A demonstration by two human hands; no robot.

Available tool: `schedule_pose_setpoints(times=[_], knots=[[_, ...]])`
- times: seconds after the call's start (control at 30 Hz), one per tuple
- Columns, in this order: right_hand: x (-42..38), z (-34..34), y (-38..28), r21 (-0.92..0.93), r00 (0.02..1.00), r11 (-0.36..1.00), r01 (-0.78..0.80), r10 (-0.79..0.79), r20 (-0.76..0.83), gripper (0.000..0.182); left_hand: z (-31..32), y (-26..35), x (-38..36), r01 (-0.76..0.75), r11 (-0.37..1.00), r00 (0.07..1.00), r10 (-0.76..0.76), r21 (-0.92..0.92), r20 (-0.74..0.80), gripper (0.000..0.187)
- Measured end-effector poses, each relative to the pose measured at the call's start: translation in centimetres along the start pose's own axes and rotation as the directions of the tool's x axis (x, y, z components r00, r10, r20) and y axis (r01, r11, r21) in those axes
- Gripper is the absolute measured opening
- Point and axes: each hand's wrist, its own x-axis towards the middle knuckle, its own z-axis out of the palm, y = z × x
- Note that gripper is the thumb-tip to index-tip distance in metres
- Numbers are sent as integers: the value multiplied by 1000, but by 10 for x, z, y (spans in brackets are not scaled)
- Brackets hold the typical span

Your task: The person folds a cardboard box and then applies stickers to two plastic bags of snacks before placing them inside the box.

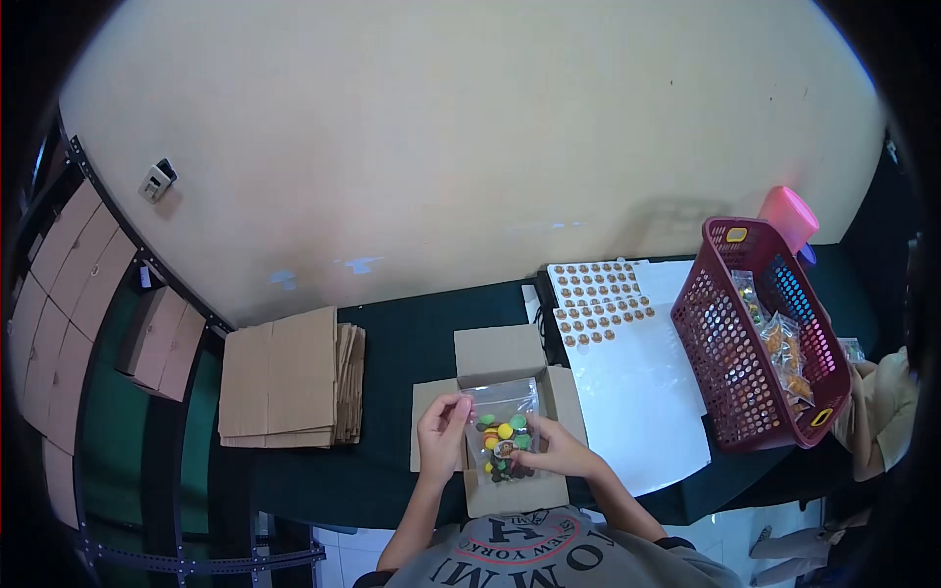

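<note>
A clear plastic bag [502, 400] with green, yellow and dark round pieces is held upright over an open cardboard box [498, 351]. My left hand [444, 431] pinches the bag's upper left edge between thumb and fingers. At the bag's right side is my right hand [561, 451], its thumb pressed on the front near a small round sticker [506, 449] and its fingers behind the bag. The box flaps spread out around the bag, which hides most of the box's inside.
Flattened cardboard [279, 377] is stacked at left. Sticker sheets [600, 294] lie on a white surface [637, 402]. A maroon basket [720, 353] holds bagged items; a pink container [787, 218] is behind it. Another person's arm [867, 421] is at far right. Boxes [74, 255] fill the left shelves.
</note>
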Motion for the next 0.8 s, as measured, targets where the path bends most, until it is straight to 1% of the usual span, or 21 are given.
schedule_pose_setpoints(times=[0.07,0.13,0.17,0.23,0.27,0.33,0.37,0.4,0.43,0.47,0.53,0.57,0.6,0.63,0.67,0.7,0.73,0.77,0.8], knots=[[2,-1,0,-3,1000,1000,3,-3,8,41,3,3,0,9,1000,1000,-9,-23,-13,15],[6,-3,3,-2,998,998,65,-65,10,42,8,7,0,38,997,999,-40,-74,-25,17],[8,-4,3,-2,998,998,67,-67,12,42,8,6,1,36,997,999,-38,-74,-27,17],[10,-5,2,50,997,997,-51,49,52,43,8,4,3,57,992,995,-65,-115,-71,17],[11,-4,2,49,997,998,-50,47,53,43,7,5,3,54,992,995,-63,-115,-71,17],[13,-1,2,-57,993,995,79,-84,-87,46,3,7,4,-10,998,997,5,-61,-73,16],[14,-1,0,-58,993,995,78,-83,-84,46,4,7,3,-10,998,997,5,-63,-76,16],[14,-2,-5,-229,972,964,132,-172,-163,48,5,6,1,-30,999,997,28,-20,-69,14],[15,-3,-10,-396,936,903,167,-271,-223,50,5,6,-1,-49,999,997,50,23,-60,13],[15,-4,-13,-395,937,904,167,-269,-221,50,5,2,-4,-48,999,997,49,24,-63,13],[14,-6,-19,-603,901,783,152,-361,-242,56,3,-6,-7,-76,995,997,76,63,-2,12],[13,-4,-25,-602,900,784,150,-360,-244,56,4,-6,-8,-77,994,997,76,80,14,10],[12,0,-31,-650,870,752,110,-389,-303,54,3,-3,-9,-74,994,997,73,80,16,10],[10,2,-34,-694,834,718,64,-420,-357,52,2,0,-10,-142,953,989,128,267,71,9],[10,2,-33,-693,835,718,62,-418,-358,52,1,1,-10,-213,873,976,170,439,135,8],[10,2,-32,-741,833,661,117,-471,-289,44,3,-1,-12,-211,874,977,168,439,134,8],[11,2,-30,-782,827,599,172,-520,-215,37,7,-4,-15,-261,843,962,189,471,196,7],[11,2,-26,-782,828,600,172,-518,-215,37,10,-6,-17,-313,808,944,206,500,258,5],[11,4,-20,-687,902,705,174,-394,-175,28,12,-6,-19,-310,808,945,203,501,258,5]])
